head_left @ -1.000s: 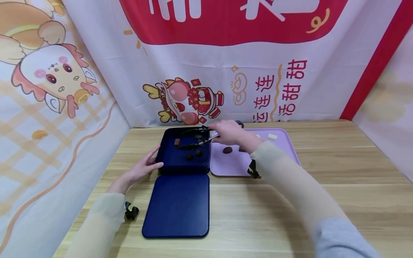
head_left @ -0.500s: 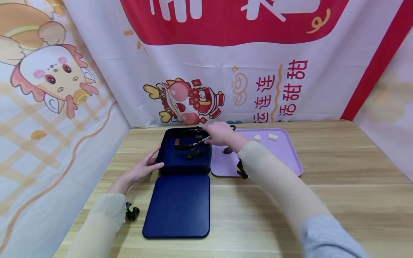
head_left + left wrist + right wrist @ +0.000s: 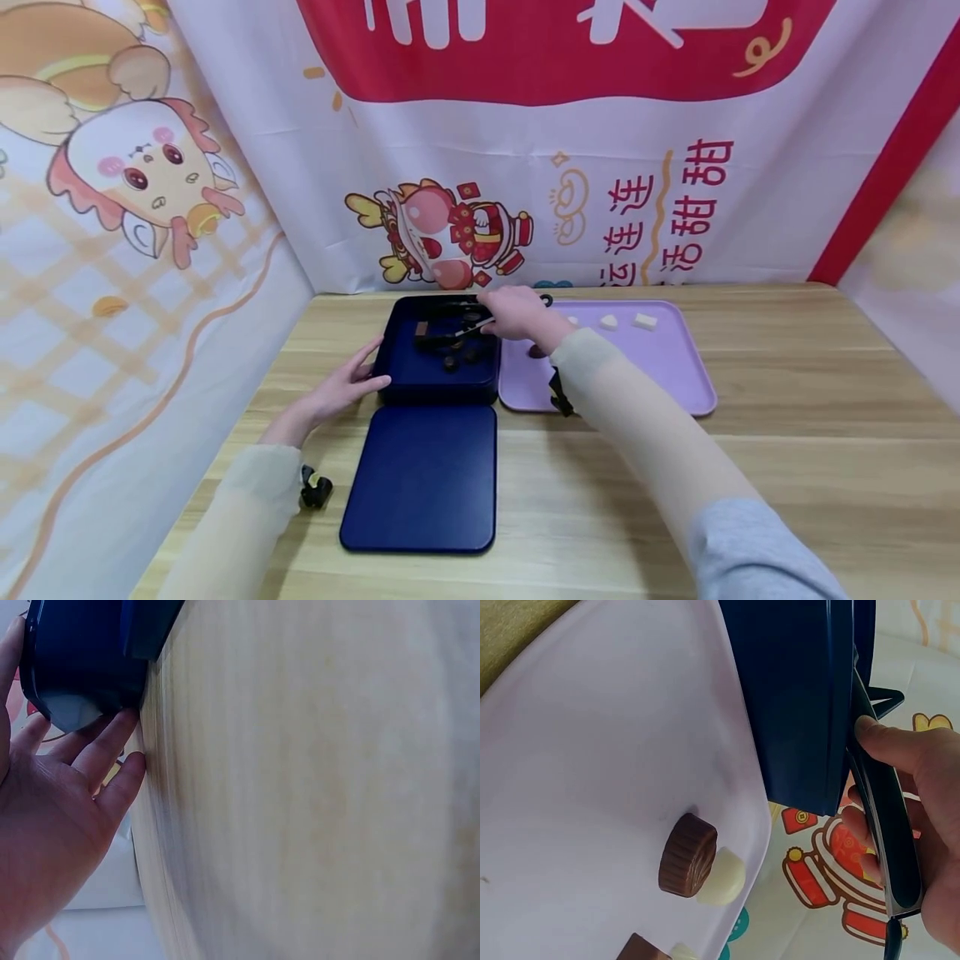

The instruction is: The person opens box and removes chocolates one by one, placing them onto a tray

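Our right hand [image 3: 517, 312] has its fingers and thumb curled round the black-and-silver tongs [image 3: 889, 832], so the hold looks firm. The two arms of the tongs stand apart, low in the navy box [image 3: 435, 395], and whether a piece is between them we cannot tell (it is too dark there). Our left hand [image 3: 343, 389] has loosely straight fingers; they touch the left wall of the box and grip nothing.

Beside the nearer tip lies a brown chocolate block [image 3: 422, 328]. If the tongs swing or close without care, we judge, they could push it. Two dark round chocolates [image 3: 461, 360] lie nearer to us in the box, and a low sweep of the tongs could roll them together. If our left hand presses too hard, the box could slide against the lilac tray [image 3: 678, 362], which is just beside it on the right.

On this tray a ribbed dark chocolate [image 3: 688, 855] lies tipped against a pale one; a careless forearm above could knock it. The navy lid [image 3: 420, 479] lies flat just in front of the box, where a sleeve could catch it.
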Tool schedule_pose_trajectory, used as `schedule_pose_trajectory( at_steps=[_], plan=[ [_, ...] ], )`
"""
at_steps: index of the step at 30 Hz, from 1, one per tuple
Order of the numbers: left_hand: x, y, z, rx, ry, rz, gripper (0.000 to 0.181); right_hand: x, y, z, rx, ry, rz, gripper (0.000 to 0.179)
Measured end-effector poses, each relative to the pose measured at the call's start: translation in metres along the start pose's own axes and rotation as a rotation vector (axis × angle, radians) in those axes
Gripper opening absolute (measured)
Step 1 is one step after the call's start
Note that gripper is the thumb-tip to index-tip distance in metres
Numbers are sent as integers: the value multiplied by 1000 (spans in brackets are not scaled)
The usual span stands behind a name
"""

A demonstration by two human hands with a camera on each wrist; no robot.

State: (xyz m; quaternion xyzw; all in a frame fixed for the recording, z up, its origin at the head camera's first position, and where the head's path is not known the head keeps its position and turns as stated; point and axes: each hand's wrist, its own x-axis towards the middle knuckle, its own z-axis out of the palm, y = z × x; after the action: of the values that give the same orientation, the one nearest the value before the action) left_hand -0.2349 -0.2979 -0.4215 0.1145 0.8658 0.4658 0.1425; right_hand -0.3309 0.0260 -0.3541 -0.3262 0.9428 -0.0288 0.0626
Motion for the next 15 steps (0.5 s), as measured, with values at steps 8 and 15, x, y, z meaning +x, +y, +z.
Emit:
schedule_pose_trajectory(
  at_steps=[8, 15],
  plan=[
    [0, 5, 1, -9, -5, -7, 78, 0, 3, 0, 14, 6, 3, 55],
    [-2, 6, 1, -3, -4, -14, 79, -1, 3, 2, 9, 16, -4, 55]
  ],
)
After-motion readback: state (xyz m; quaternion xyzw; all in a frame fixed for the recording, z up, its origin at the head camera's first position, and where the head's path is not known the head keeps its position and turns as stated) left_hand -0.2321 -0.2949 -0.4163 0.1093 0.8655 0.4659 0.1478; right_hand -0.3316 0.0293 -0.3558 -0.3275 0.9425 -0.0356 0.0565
